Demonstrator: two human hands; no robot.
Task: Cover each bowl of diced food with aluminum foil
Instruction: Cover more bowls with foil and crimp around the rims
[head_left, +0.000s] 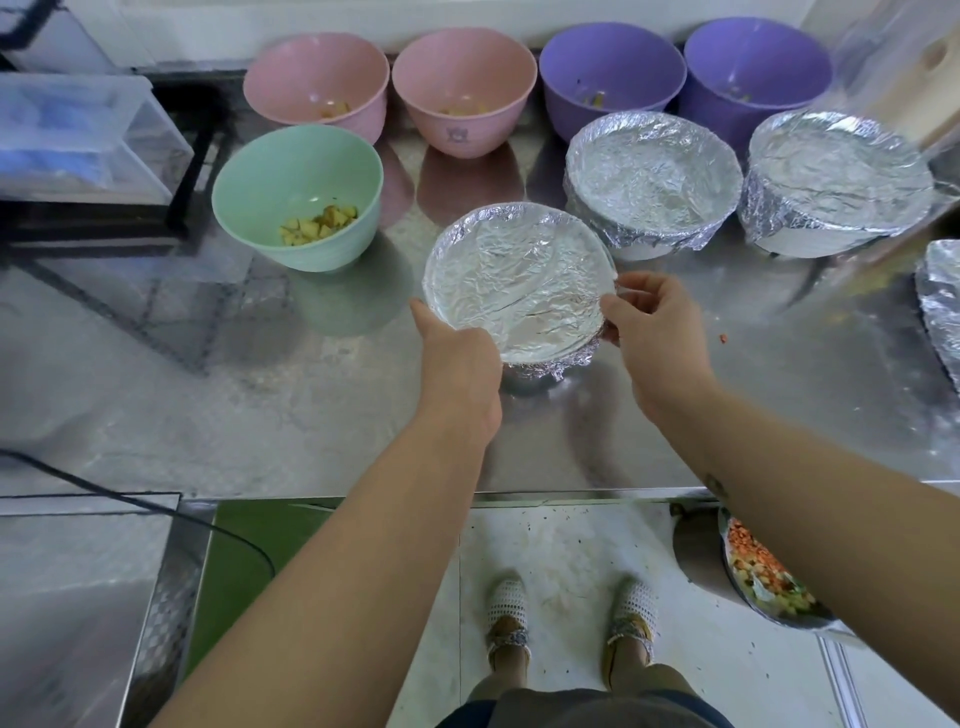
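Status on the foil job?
Left hand grips foil-covered bowl; right hand pinches its foil rim. Green bowl, pink bowls, purple bowls uncovered. Nothing in the way.

On the tabletop (260, 415): 2 pink bowls (316, 78) (464, 88), 2 purple bowls (612, 73) (757, 62) and 1 green bowl (297, 192), all uncovered; 4 foil-covered bowls (519, 280) (653, 176) (839, 176) (943, 306), 1 cut off at the right edge.

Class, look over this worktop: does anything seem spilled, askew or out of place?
A small reddish scrap lies loose on the steel table, just right of the right hand that pinches the near foil cover. It sits outside every bowl, so it looks spilled.
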